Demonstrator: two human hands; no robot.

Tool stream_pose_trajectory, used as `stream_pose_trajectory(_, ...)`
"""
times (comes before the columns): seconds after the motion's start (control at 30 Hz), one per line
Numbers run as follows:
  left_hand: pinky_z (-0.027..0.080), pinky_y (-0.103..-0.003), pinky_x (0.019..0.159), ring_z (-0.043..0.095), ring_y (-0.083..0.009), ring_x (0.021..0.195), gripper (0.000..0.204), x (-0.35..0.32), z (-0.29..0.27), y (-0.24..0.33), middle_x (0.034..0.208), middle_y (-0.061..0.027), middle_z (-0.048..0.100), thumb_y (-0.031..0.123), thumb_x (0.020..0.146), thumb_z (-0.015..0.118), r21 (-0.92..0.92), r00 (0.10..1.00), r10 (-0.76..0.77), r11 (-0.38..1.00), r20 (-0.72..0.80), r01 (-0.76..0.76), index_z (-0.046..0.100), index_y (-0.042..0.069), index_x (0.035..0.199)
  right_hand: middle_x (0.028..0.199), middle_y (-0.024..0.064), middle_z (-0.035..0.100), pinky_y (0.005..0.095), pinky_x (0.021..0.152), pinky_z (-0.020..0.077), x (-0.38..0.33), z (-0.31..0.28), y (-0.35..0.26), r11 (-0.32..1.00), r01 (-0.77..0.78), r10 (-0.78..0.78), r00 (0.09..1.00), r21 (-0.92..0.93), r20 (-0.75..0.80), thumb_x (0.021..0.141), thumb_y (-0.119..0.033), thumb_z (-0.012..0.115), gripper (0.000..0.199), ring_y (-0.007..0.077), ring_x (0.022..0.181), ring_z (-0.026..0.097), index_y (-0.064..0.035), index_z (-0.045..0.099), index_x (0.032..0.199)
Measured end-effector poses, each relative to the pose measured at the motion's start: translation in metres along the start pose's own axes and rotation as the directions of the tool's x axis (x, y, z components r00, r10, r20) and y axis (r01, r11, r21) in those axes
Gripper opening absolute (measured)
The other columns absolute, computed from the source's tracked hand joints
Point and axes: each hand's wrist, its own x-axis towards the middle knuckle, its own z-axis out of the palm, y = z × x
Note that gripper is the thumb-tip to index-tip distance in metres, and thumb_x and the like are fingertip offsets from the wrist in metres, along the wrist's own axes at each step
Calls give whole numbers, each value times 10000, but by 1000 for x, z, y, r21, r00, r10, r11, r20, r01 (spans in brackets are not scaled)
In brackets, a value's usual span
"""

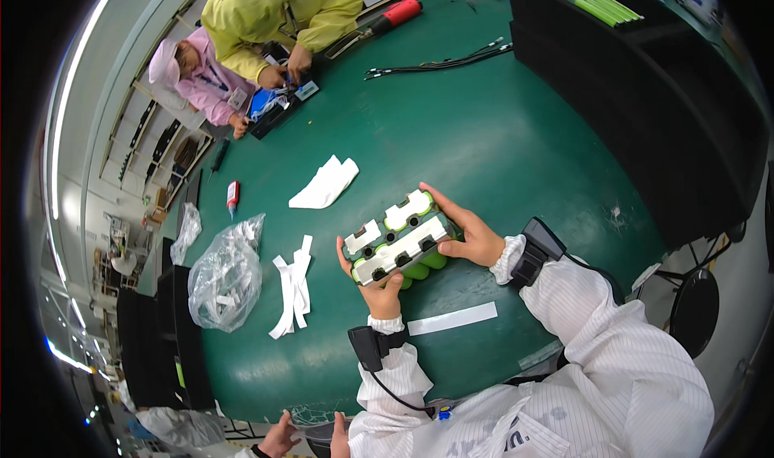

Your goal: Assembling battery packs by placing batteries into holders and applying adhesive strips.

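Observation:
A battery pack of green cylindrical cells sits between my two hands, tilted above the green table. Its black top frame carries white strips. My left hand grips its near left end, with fingers along the side. Around the right end are the fingers and thumb of my right hand. A single white strip lies on the table just below the pack. To the left are several more white strips, loosely crossed, and a folded white cloth farther back.
A clear plastic bag and a red-and-white bottle stand at left. Black cables lie at the back, near a black rack on the right. Two people work at the far left; another person's hands show at the lower edge.

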Motion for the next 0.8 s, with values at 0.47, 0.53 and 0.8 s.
stream_pose_trajectory(0.47, 298, -456, 986, 329, -271, 1216, 860, -16, 12, -27, 1334, -122, 313, 651, 763, 415, -206, 978, -122, 975, -168, 86, 193, 35, 1321, 1069, 100, 540, 270, 879, 355, -9, -3, 29, 973, -138, 182, 953, 187, -244, 943, -322, 314, 406, 139, 1004, 478, -8, 458, 1157)
stream_pose_trajectory(0.53, 291, -462, 989, 325, -282, 1219, 817, -21, -47, -60, 1348, -122, 292, 570, 787, 456, 576, 957, 246, 809, -156, -114, 181, 17, 1322, 1005, 117, 566, 271, 845, 374, -3, 10, 32, 979, -166, 192, 946, 118, -261, 942, -335, 309, 414, 147, 955, 506, 0, 482, 1113)
stream_pose_trajectory(0.8, 367, -283, 956, 491, -201, 1024, 335, 73, -201, 74, 931, -61, 548, 0, 682, 499, 433, 305, -527, 136, 793, -891, 546, 0, 1013, 896, 80, 602, 287, 791, 405, 0, 8, 37, 938, -274, 332, 885, 211, -326, 936, -375, 311, 452, 181, 848, 549, 7, 550, 959)
